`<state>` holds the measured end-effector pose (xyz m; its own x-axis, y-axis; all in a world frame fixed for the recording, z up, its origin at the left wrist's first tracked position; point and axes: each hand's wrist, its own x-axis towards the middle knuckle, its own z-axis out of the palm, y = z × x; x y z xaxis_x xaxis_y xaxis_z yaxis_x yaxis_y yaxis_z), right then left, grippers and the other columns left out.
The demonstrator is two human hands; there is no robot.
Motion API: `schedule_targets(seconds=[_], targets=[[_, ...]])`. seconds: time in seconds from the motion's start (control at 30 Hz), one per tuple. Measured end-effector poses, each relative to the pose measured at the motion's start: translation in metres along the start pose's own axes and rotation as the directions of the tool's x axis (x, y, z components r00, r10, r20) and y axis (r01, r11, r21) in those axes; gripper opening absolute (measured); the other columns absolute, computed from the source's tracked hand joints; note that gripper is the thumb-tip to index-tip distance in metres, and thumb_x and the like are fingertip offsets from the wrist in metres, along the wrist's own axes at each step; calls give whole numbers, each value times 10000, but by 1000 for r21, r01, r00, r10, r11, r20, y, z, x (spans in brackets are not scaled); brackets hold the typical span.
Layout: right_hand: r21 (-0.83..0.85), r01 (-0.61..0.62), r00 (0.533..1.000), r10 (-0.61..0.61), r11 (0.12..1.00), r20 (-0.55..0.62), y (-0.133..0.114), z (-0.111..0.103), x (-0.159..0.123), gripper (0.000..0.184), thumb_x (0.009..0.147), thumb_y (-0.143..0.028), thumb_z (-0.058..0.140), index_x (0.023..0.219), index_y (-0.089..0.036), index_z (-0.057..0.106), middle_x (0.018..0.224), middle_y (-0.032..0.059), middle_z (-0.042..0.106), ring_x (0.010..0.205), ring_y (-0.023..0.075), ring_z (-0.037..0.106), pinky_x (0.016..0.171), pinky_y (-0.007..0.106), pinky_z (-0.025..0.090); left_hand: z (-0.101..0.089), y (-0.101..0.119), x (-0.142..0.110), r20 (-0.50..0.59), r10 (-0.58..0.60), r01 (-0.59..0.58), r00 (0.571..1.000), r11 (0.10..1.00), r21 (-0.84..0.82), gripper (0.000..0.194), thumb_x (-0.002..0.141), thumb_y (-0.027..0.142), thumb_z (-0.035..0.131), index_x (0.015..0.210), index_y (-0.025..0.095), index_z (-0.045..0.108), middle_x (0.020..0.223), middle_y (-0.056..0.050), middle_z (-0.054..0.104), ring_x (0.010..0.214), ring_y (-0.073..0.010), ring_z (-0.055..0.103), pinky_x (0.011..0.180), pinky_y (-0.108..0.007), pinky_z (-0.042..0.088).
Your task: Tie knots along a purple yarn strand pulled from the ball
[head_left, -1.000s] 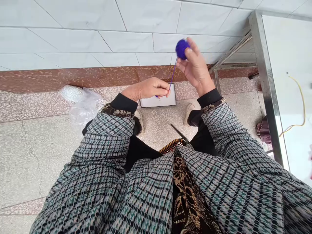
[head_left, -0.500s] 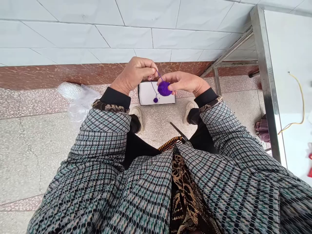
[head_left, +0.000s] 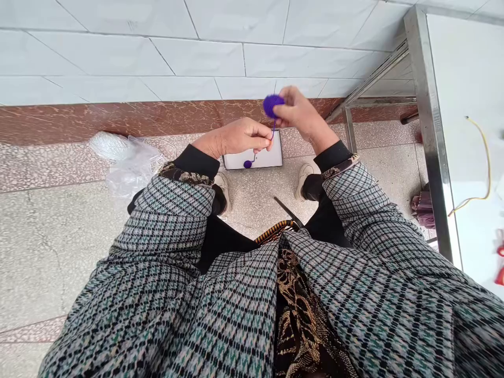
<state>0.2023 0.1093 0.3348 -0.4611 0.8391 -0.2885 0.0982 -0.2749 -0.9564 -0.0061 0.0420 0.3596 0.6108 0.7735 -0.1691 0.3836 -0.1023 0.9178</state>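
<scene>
My right hand [head_left: 300, 116] is raised in front of the wall and grips a small ball of purple yarn [head_left: 271, 104] in its fingertips. A purple strand [head_left: 273, 127] runs down from the ball to my left hand [head_left: 240, 137], which pinches it between thumb and fingers. Below the left hand a short tail of the strand dangles with a small purple knot or bobble [head_left: 248, 164] at its end. Both hands hover above my knees, over a white box [head_left: 260, 156] on the floor between my feet.
A crumpled clear plastic bag [head_left: 126, 160] with white material lies on the floor at the left. A metal-framed table [head_left: 427, 121] stands at the right, with a yellow cord [head_left: 484, 173] on its white top. A striped handle and dark blade [head_left: 284, 220] rest near my lap.
The right hand has lifted the yarn ball up and away from the left hand again. The left hand dropped lower, still pinching the strand, which is now drawn out between them.
</scene>
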Motion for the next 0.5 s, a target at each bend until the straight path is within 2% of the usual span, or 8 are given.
schedule_targets(seconds=[0.07, 0.1, 0.17, 0.2, 0.27, 0.33, 0.4, 0.5], targets=[[-206, -29, 973, 75, 978, 218, 3, -1, -2, 434, 797, -67, 820, 983, -236, 466, 787, -42, 586, 654, 112, 525, 524, 185, 406, -6, -1, -3, -75, 7, -9, 997, 1000, -24, 131, 834, 234, 675, 717, 178, 695, 641, 4, 620, 645, -128, 566, 718, -285, 461], [-243, -18, 931, 105, 970, 348, 3, -2, -5, 451, 765, -68, 834, 989, -227, 476, 804, -37, 592, 663, 109, 530, 529, 182, 412, -10, -2, -5, -116, 3, -8, 993, 999, -42, 117, 832, 210, 666, 724, 175, 698, 666, -4, 630, 670, -130, 561, 719, -292, 454], [-169, 18, 821, 82, 985, 565, -2, -6, -12, 504, 718, -136, 865, 1036, -214, 482, 855, -24, 612, 686, 109, 557, 553, 184, 444, -17, -5, -8, -181, -18, 2, 983, 996, -87, 117, 837, 163, 646, 732, 177, 694, 687, -5, 629, 699, -121, 528, 723, -297, 440], [-65, 36, 792, 11, 997, 611, -6, -8, -15, 543, 712, -202, 882, 1076, -211, 478, 890, -13, 625, 702, 115, 576, 569, 193, 467, -19, -6, -8, -199, -31, 8, 980, 993, -115, 134, 844, 145, 632, 727, 181, 684, 687, -1, 621, 699, -113, 508, 726, -297, 436], [221, 88, 815, -198, 971, 545, -15, -15, -21, 654, 709, -362, 913, 1162, -213, 465, 982, 5, 656, 710, 115, 581, 602, 213, 501, -21, -8, -8, -239, -43, 3, 970, 986, -168, 175, 856, 127, 604, 698, 186, 648, 681, 2, 599, 672, -103, 478, 720, -297, 436], [446, 208, 871, -373, 870, 321, -23, -21, -24, 704, 717, -495, 925, 1186, -228, 473, 1056, 11, 672, 712, 100, 528, 650, 216, 509, -20, -9, -7, -260, -39, -10, 965, 983, -185, 186, 858, 131, 597, 683, 186, 629, 690, -8, 592, 650, -108, 491, 724, -304, 457], [499, 346, 876, -464, 795, 133, -28, -27, -21, 611, 771, -575, 893, 1108, -240, 508, 1010, 9, 665, 758, 119, 472, 715, 211, 500, -16, -9, -5, -243, -26, -14, 970, 987, -161, 167, 860, 163, 632, 695, 187, 646, 691, -22, 597, 658, -130, 543, 742, -314, 491], [410, 449, 866, -499, 794, 18, -26, -33, -8, 473, 893, -653, 770, 937, -253, 522, 839, 37, 601, 917, 183, 481, 824, 222, 494, -10, -5, -3, -132, 3, -18, 991, 993, -114, 158, 853, 239, 708, 709, 185, 676, 666, -27, 613, 665, -151, 604, 761, -312, 529]])
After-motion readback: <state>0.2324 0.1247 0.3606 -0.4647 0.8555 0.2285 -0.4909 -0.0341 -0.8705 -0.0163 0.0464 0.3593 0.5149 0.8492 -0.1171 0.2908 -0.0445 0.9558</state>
